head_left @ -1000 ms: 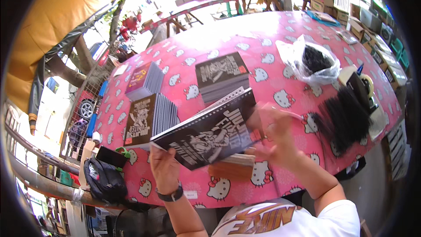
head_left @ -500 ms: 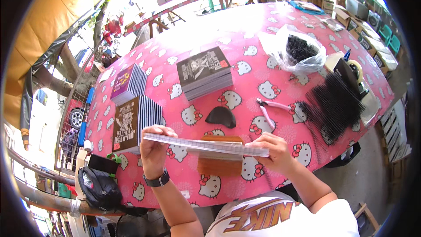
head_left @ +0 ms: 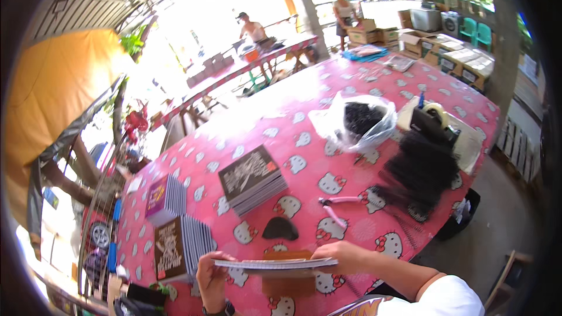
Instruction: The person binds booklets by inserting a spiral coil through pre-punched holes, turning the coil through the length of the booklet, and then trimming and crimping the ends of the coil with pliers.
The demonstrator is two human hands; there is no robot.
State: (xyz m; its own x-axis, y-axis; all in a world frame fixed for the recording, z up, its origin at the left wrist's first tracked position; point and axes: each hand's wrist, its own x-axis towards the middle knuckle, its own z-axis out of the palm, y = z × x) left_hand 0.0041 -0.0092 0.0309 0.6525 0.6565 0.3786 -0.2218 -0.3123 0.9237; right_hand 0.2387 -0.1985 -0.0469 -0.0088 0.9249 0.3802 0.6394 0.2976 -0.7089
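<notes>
**Both hands grip a thin book above the near side of the counter**

The left hand [head_left: 212, 281] pinches the left end of a thin book [head_left: 275, 265], and the right hand [head_left: 342, 256] is closed on its right end. The book is seen nearly edge-on, at the near side of the pink patterned counter [head_left: 293, 105]. A dark watch [head_left: 220, 309] is on the left wrist.

Below the book in view is a brown wooden block [head_left: 288, 288]; whether the two touch, I cannot tell. Just beyond the block lies a rounded black piece [head_left: 280, 229], and to the right of that, pink-handled pliers [head_left: 345, 199] with their handles spread.

Left of the hands stands a pile of brown-covered books [head_left: 171, 248], with a purple-covered pile [head_left: 157, 200] just beyond it. Another dark-covered pile [head_left: 252, 172] sits farther off, near the middle. On the right is a blurred heap of black coils [head_left: 421, 169], and a roll of tape [head_left: 436, 112] lies past it. Left of the tape, a clear plastic bag [head_left: 383, 126] holds more black material [head_left: 361, 118].

At the far side are cardboard boxes [head_left: 413, 41] and two other people.
</notes>
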